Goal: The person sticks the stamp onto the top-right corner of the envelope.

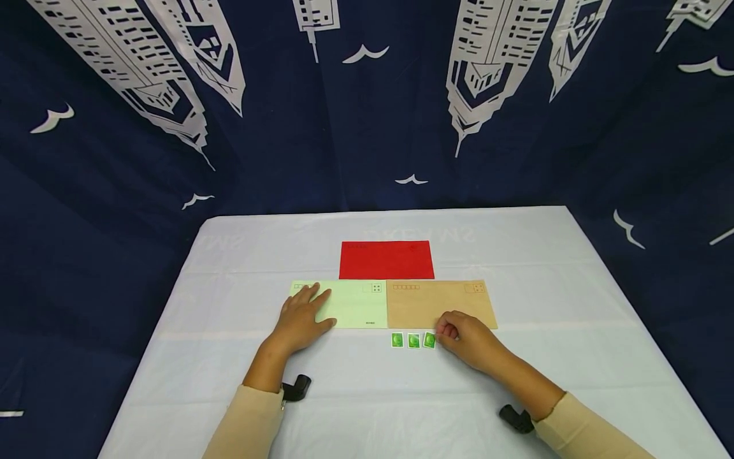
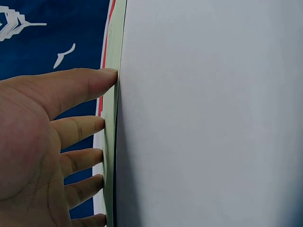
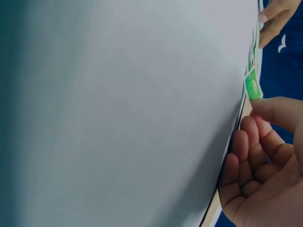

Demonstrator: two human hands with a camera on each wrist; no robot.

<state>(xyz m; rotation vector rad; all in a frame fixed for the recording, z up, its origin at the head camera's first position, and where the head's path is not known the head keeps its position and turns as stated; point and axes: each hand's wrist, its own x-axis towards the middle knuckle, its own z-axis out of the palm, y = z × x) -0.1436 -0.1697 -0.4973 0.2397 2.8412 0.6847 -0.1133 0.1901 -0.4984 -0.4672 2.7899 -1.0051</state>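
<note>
My left hand [image 1: 301, 322] lies with fingers spread on a pale green envelope [image 1: 355, 309], its fingertips touching the paper in the left wrist view. At the lower edge of a tan envelope [image 1: 432, 303], my right hand [image 1: 467, 339] pinches the corner of a small green stamp [image 3: 253, 85] between thumb and index finger. Its other fingers are curled in. That stamp is the rightmost in a short row and sits slightly tilted. To its left are a middle stamp [image 1: 414, 341] and a left stamp [image 1: 397, 340], flat on the table below the envelopes.
A red envelope [image 1: 387, 260] lies behind the other two, which sit side by side. Everything is on a table with a white cloth [image 1: 229, 306]. A dark blue curtain [image 1: 287, 159] with white prints hangs behind the table's far edge.
</note>
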